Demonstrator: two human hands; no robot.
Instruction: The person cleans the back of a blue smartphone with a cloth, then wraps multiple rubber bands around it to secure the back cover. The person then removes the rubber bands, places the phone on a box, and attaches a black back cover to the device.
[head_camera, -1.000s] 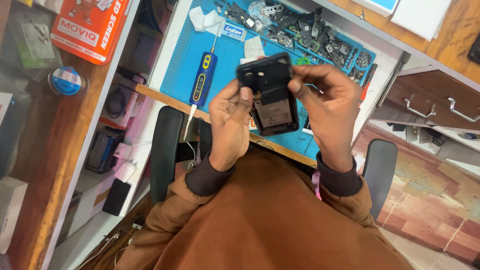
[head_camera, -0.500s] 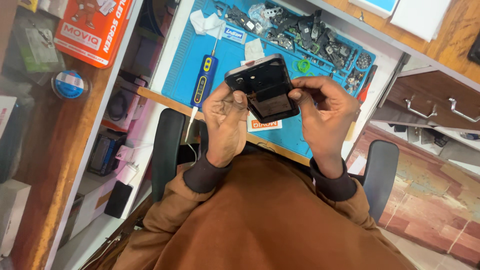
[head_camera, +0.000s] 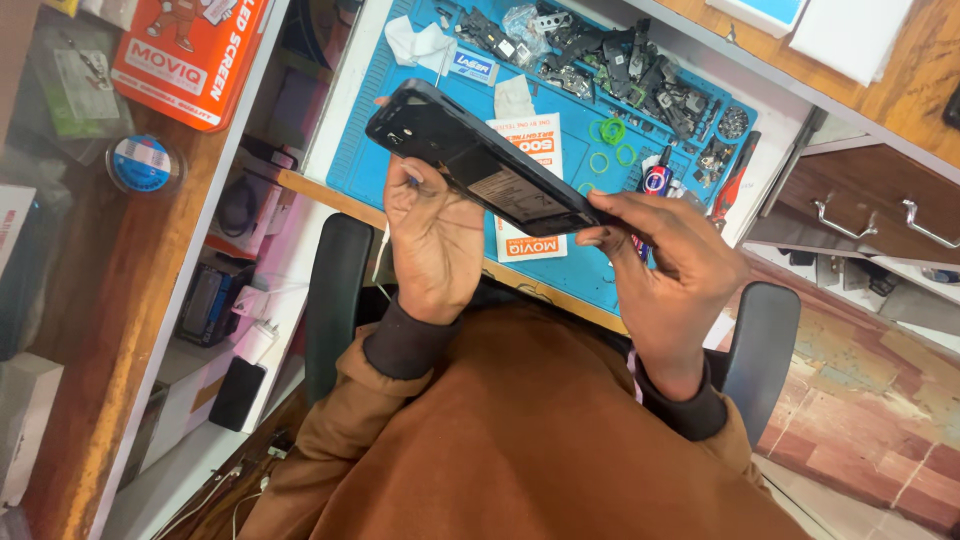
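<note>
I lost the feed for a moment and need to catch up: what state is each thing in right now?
Phone: black, opened, inside showing, held tilted above the mat.
Left hand: grips the phone's near edge.
Right hand: pinches the phone's lower end.
Blue mat: flat on the bench, strewn with parts.
Green rings: loose on the mat.
Drawers: shut.

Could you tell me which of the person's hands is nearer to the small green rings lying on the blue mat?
Right. The right hand grips the phone's end just beside and below the green rings; the left hand holds the other end, farther away.
</note>
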